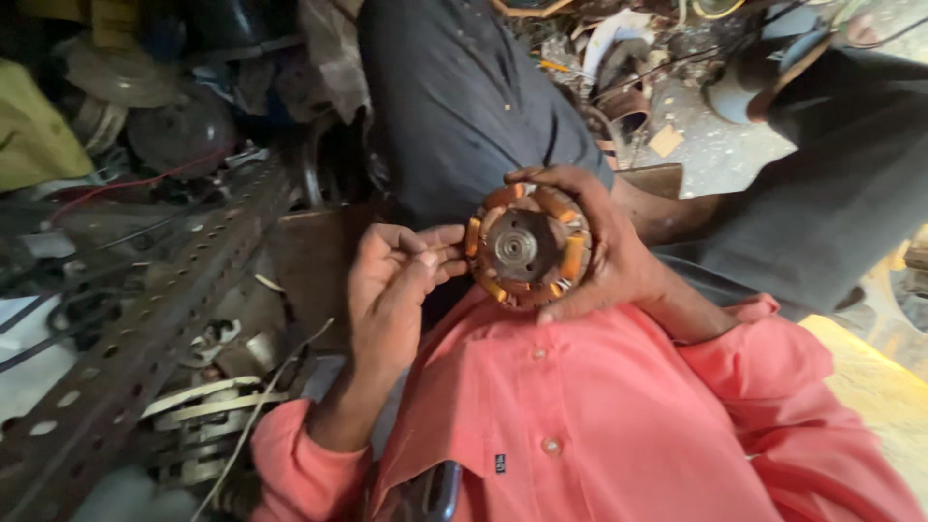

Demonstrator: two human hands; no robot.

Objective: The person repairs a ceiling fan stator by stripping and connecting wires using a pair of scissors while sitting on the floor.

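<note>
Copper-wound stator cupped in right hand

Fingers curled round its rim, palm behind; left hand raised just beside, wrist bent, fingertips pinched on a thin wire.

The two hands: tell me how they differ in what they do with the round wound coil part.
The right hand wraps around the round wound coil part, its fingers spread over the rim; the left hand only pinches at the part's edge with bunched fingers. The right hand bears the part; the left grips none of its body. Both wear salmon-pink sleeves.
</note>
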